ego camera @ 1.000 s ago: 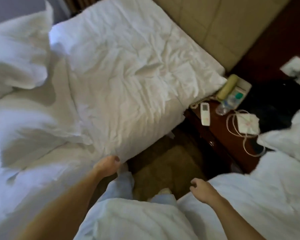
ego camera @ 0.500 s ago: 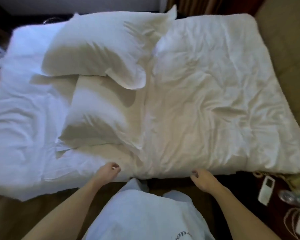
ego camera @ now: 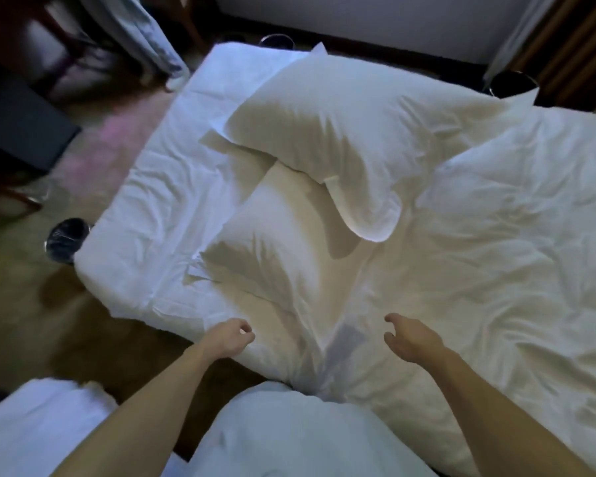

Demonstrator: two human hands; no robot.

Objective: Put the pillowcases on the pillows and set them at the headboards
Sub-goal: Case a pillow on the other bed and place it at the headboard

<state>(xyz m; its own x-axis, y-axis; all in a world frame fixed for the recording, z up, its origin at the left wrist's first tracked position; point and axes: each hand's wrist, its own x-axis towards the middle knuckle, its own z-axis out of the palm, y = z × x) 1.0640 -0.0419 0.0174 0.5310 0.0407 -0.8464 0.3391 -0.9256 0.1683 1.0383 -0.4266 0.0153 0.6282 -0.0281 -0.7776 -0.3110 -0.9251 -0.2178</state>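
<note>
Two white pillows in cases lie on the bed (ego camera: 152,187). The far pillow (ego camera: 341,132) rests slanted, and its near corner overlaps the near pillow (ego camera: 272,253). A rumpled white duvet (ego camera: 496,253) covers the right part of the bed. My left hand (ego camera: 229,337) hovers at the bed's near edge with its fingers loosely curled and nothing in them. My right hand (ego camera: 412,337) is held over the sheet just right of the near pillow, fingers relaxed and slightly bent, holding nothing.
A second white bed (ego camera: 31,425) shows at the bottom left. A dark shoe (ego camera: 64,239) lies on the carpet beside the bed's left corner. Dark furniture (ego camera: 18,132) and hanging cloth (ego camera: 152,39) stand at the far left. A round bin (ego camera: 511,85) sits behind the bed, far right.
The view has swung left from the nightstand and headboard to the foot part of the bed. Both hands have left the bed's edge and now hover over the sheet, the right one opened wider.
</note>
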